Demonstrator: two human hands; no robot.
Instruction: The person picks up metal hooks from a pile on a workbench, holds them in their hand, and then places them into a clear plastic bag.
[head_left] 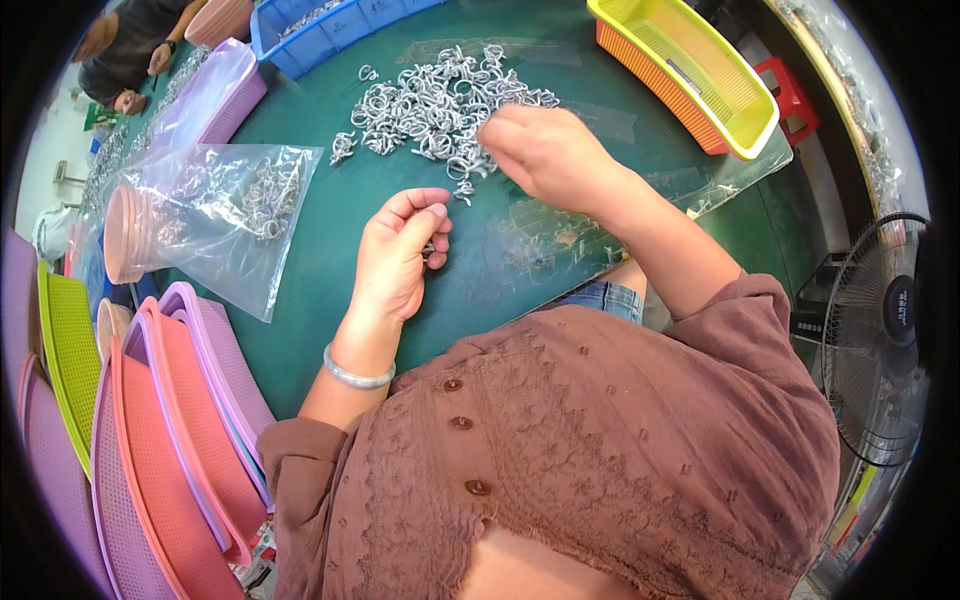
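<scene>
A heap of small silver metal rings lies on the green tabletop, with a few stray rings at its left and near edges. At the heap's right side is my right hand, its fingers pinched together and bent down. Whatever its fingertips hold is hidden behind the knuckles. My left hand is closed just in front of the heap, thumb against the curled fingers. Bits of silver metal rings show between those fingers and the palm; most of them are covered.
On the left lies a clear plastic bag with rings, beside stacked pink cups. Nested coloured baskets stand near left. A blue crate and yellow-green basket sit at the back. A fan stands right; another person is far left.
</scene>
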